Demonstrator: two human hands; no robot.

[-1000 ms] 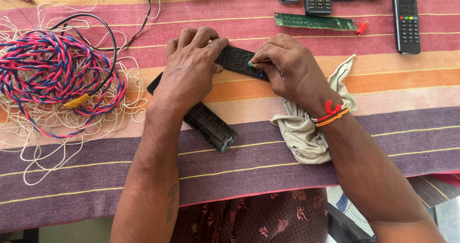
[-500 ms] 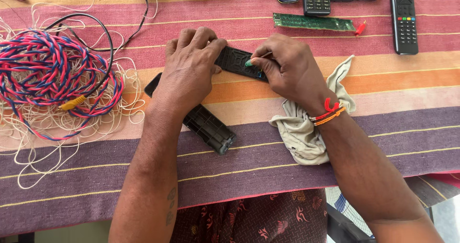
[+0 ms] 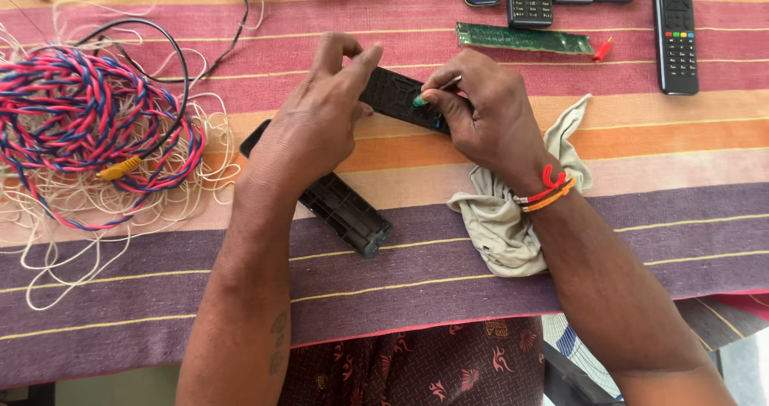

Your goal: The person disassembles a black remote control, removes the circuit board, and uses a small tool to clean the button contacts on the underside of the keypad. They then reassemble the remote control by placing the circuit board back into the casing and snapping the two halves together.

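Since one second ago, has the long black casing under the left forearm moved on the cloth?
No. The black casing lies as before: its lower end rests on the same purple stripe of the cloth, left of the grey rag.

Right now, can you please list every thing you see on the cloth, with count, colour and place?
remote shell: 1, black, centre, held in both hands
small tool: 1, green-tipped, in right hand
remote back cover: 1, black, under left forearm
rag: 1, beige, under right wrist
twisted wire bundle: 1, red and blue, left
thin wires: tangle, cream, left
circuit board: 1, green, top
remotes: several, black, top edge
striped cloth: 1, purple, pink, orange
left hand: 1
right hand: 1, red-orange wrist thread
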